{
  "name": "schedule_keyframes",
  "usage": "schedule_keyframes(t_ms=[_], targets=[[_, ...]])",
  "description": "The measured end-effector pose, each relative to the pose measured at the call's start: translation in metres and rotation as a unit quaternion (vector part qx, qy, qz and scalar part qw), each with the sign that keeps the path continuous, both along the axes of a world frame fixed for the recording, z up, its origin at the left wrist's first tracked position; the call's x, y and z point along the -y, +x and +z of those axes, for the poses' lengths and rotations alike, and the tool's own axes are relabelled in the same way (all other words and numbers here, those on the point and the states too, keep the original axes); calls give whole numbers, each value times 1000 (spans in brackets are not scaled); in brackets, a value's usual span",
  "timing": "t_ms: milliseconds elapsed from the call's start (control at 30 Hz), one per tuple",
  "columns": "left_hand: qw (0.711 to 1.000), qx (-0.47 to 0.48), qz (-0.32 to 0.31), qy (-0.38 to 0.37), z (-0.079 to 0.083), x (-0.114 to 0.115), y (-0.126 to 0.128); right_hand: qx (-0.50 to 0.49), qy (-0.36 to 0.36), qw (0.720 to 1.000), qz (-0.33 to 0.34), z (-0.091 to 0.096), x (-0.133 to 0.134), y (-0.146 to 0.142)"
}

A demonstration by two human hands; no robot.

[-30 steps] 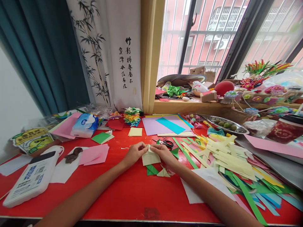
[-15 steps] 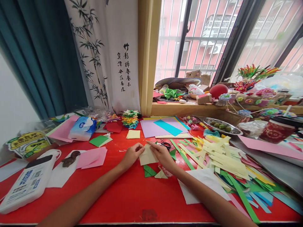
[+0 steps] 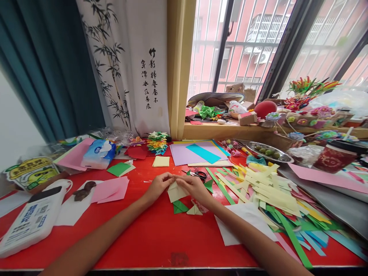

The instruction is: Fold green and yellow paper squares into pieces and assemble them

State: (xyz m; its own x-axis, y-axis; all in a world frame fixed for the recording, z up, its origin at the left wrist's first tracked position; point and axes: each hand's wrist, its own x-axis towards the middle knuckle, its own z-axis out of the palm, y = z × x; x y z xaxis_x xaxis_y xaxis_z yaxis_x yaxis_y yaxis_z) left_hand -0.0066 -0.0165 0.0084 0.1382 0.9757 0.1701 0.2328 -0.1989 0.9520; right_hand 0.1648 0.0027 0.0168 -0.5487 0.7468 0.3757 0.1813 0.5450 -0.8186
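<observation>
Counter (image 3: 135, 243), red, under everything. Heap of paper strips (image 3: 273, 191) at 3 o'clock from hands. Purple sheet (image 3: 179, 155) at 12 o'clock. Left hand (image 3: 157, 188): grip pinched on top edge of pale yellow paper (image 3: 175, 194), at counter's middle. Right hand (image 3: 199, 190): fingers laid over paper's upper edge, whether grip clamped cannot tell. Scissors (image 3: 201, 175) at paper's 2 o'clock. Folded green piece (image 3: 179, 207) at 6, folded pale triangle (image 3: 194, 210) at 4.

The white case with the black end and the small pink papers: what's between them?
In the head view, a white sheet with brown lumps on it lies between the case and small pink papers.
</observation>
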Motion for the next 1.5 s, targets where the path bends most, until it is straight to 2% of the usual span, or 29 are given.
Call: schedule_keyframes(t_ms=[133, 267, 333, 533, 900, 1300, 1500], targets=[[1000, -8, 2, 4, 1, 2, 0, -62, -83, 995, 6, -3, -4, -3], [1000, -12, 1, 10, 0, 2, 0, -119, -196, 973, 21, -8, -7, -4], [1000, -11, 5, 15, -1, 1, 0, -124, -226, 966, 27, -8, -7, -3], [1000, -9, 7, 16, -3, 2, 0, -107, -259, 957, 69, -9, -5, 0], [996, -75, 33, 40, -5, 3, 1, -90, -271, 957, 52, -12, -7, 2], [995, -81, 42, 49, -5, 3, 0, -92, -324, 939, 66, -12, -5, 1], [991, -105, 57, 53, -2, 5, 2, -82, -325, 940, 60, -9, -3, 1]])
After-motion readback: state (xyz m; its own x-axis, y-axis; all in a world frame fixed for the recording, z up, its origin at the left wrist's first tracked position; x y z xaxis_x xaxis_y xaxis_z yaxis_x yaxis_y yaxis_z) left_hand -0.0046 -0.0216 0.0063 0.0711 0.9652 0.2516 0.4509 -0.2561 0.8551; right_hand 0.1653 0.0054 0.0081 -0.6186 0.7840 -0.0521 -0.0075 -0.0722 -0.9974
